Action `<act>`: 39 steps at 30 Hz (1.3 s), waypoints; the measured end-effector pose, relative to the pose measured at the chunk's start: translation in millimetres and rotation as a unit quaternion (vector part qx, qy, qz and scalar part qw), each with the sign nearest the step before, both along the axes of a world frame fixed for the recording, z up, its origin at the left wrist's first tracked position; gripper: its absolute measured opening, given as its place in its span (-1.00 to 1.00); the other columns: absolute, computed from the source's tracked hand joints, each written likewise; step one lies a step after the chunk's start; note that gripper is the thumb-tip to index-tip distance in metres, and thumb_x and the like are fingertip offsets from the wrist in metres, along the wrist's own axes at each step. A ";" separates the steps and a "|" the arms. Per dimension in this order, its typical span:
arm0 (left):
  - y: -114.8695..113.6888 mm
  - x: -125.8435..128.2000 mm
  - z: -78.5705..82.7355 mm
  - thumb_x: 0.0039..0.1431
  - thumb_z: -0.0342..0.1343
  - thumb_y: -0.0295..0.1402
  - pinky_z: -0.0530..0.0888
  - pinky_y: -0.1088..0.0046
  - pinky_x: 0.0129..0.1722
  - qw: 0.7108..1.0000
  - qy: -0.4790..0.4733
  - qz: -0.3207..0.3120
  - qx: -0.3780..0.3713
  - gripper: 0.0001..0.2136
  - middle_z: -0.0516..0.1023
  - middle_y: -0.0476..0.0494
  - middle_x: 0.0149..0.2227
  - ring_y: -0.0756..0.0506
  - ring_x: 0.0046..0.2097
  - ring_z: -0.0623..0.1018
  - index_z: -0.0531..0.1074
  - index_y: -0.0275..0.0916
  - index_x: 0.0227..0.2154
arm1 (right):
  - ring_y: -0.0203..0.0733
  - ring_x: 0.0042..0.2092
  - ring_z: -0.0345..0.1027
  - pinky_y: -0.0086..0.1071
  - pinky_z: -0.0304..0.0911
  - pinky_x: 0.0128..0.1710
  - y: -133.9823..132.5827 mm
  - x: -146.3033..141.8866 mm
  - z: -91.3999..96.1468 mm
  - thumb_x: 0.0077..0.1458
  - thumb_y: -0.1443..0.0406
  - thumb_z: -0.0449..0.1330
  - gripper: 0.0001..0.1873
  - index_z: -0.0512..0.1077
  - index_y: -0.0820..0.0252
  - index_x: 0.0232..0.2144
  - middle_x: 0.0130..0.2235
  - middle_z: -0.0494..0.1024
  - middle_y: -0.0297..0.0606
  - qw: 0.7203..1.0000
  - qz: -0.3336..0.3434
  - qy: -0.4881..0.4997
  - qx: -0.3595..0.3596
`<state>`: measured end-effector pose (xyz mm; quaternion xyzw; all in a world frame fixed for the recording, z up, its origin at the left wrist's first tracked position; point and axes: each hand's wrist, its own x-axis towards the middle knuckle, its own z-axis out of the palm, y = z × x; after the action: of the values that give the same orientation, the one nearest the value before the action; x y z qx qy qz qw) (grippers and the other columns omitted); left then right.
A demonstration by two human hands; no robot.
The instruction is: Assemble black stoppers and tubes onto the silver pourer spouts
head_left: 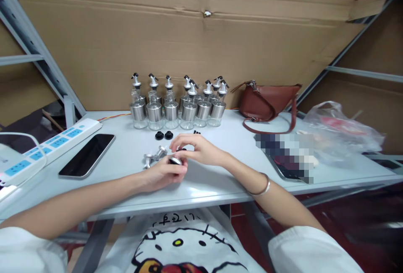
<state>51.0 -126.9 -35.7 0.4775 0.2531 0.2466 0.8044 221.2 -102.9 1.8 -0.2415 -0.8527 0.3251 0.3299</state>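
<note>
My left hand (166, 172) is closed around a silver-and-black pourer spout (175, 161), just above the table's near half. Over it my right hand (201, 149) curls its thumb and fingers together. A dark bit shows under these fingers, mostly hidden, so I cannot tell what it is. Beside the left hand lie several loose silver spout pieces (154, 157). Two black rubber stoppers (164, 135) sit farther back, and some tiny black parts (197, 132) lie behind the right hand.
Glass bottles with steel bands (171, 113) stand in rows at the back, some topped with pourers, the front left ones uncapped. A phone (88, 155) and power strip (59, 143) lie left. On the right are a brown bag (270, 101), a partly blurred device (283, 159) and a plastic bag (343, 130).
</note>
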 end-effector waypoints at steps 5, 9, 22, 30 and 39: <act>-4.3 0.6 3.4 -0.06 0.20 -0.31 0.02 0.49 -0.51 0.994 0.071 0.018 0.085 -0.74 0.12 0.15 -0.61 0.11 -0.55 0.07 0.19 -0.26 -0.55 | -0.24 -0.38 0.29 -0.38 0.18 -0.35 -3.7 0.0 0.2 0.16 0.11 0.06 -0.70 0.38 0.24 -0.34 -0.41 0.47 -0.22 0.959 -0.085 -0.140 0.230; -6.6 0.0 4.3 -0.11 0.24 -0.22 0.05 0.50 -0.48 0.969 0.134 0.019 0.206 -0.67 0.12 0.12 -0.56 0.08 -0.49 0.11 0.16 -0.25 -0.55 | -0.33 -0.58 0.08 -0.41 -0.05 -0.51 -7.9 -1.6 -1.3 0.13 -0.09 -0.05 -0.46 0.33 0.22 -0.56 -0.64 0.31 -0.35 0.926 -0.110 -0.196 0.303; -5.7 -6.7 4.9 -0.03 0.06 -0.17 0.06 0.51 -0.52 0.907 0.250 0.047 0.336 -0.70 0.05 0.09 -0.59 0.06 -0.50 0.09 0.10 -0.23 -0.62 | -0.32 -0.63 0.01 -0.35 -0.14 -0.51 -4.1 0.1 -14.8 0.21 -0.11 -0.23 -0.33 0.30 0.21 -0.63 -0.69 0.27 -0.32 0.834 -0.146 -0.231 0.480; -4.7 -7.1 0.5 0.09 -0.04 -0.22 0.10 0.51 -0.51 0.926 0.216 0.010 0.309 -0.79 0.17 0.08 -0.57 0.06 -0.51 0.14 0.29 -0.28 -0.46 | -0.28 -0.61 0.01 -0.32 -0.15 -0.51 7.1 1.1 -25.7 0.28 0.02 -0.28 -0.38 0.26 0.18 -0.65 -0.68 0.29 -0.29 0.824 -0.125 -0.227 0.503; -13.8 -8.6 5.8 0.03 0.05 -0.29 0.16 0.55 -0.50 0.910 0.204 -0.042 0.360 -0.85 0.21 0.09 -0.56 0.07 -0.51 0.18 0.28 -0.27 -0.46 | -0.32 -0.56 0.10 -0.41 -0.01 -0.48 7.0 13.6 -2.2 0.27 0.28 -0.19 -0.61 0.25 0.18 -0.56 -0.61 0.30 -0.34 0.908 -0.194 -0.054 0.367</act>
<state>42.4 -140.7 -29.9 0.7845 0.2857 0.1846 0.5185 234.8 -95.9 -0.4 -0.2816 -0.8645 -0.0947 0.4054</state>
